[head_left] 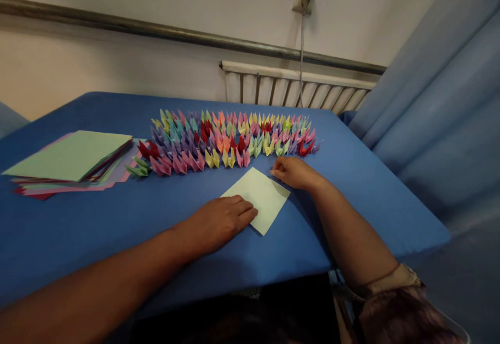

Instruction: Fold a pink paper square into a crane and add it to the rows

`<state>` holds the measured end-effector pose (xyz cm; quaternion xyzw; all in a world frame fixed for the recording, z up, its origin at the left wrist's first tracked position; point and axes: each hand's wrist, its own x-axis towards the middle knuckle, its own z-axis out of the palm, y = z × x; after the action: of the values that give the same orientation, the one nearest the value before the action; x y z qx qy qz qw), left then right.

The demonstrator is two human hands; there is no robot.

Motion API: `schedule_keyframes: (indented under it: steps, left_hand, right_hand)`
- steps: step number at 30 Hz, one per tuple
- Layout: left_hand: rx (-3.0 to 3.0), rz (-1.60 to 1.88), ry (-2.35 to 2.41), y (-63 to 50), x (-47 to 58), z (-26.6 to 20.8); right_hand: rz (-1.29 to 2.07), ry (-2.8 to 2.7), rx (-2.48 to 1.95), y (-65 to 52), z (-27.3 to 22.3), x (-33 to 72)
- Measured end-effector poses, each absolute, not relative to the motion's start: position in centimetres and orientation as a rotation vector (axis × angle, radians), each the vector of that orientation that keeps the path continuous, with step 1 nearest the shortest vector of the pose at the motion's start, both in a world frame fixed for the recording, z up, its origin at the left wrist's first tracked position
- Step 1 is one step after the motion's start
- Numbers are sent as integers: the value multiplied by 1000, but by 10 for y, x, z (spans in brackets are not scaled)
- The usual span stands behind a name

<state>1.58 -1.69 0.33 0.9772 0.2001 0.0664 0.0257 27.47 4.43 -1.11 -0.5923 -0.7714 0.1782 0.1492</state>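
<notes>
A pale green square of paper (267, 198) lies on the blue-covered table, turned with one corner towards me. My left hand (228, 216) rests palm down across its left side, fingers stretched out and pressing on the sheet. Just beyond the upper right edge of the paper is my right hand (292, 172), its fingers curled in and closed; I see nothing held in it. Behind both hands stand several rows of small folded paper cranes (234, 138) in pink, yellow, purple, red, green and blue.
A stack of coloured paper sheets (70, 156), pale green on top, sits at the left. The blue table (375, 198) backs onto a wall with a metal rail (175, 33) and a white slatted rack (297, 76). A blue curtain (441, 89) hangs at the right.
</notes>
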Motion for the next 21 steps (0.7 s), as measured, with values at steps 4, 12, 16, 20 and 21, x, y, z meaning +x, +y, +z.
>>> schedule_keyframes:
  steps: [4, 12, 16, 20, 21]
  left_hand:
    - [2942, 184, 704, -11, 12, 2]
    - [2330, 390, 1045, 4, 1, 6]
    - [2120, 470, 1125, 15, 3, -4]
    - [2053, 593, 1183, 25, 6, -14]
    - [2047, 617, 1201, 27, 6, -15]
  right_hand:
    - [716, -2019, -1555, 45, -14, 269]
    - [1530, -1878, -1106, 33, 1, 265]
    - [1451, -1995, -1157, 31, -2, 267]
    - [1248, -2086, -1285, 35, -17, 266]
    - [1184, -2125, -1318, 36, -19, 266]
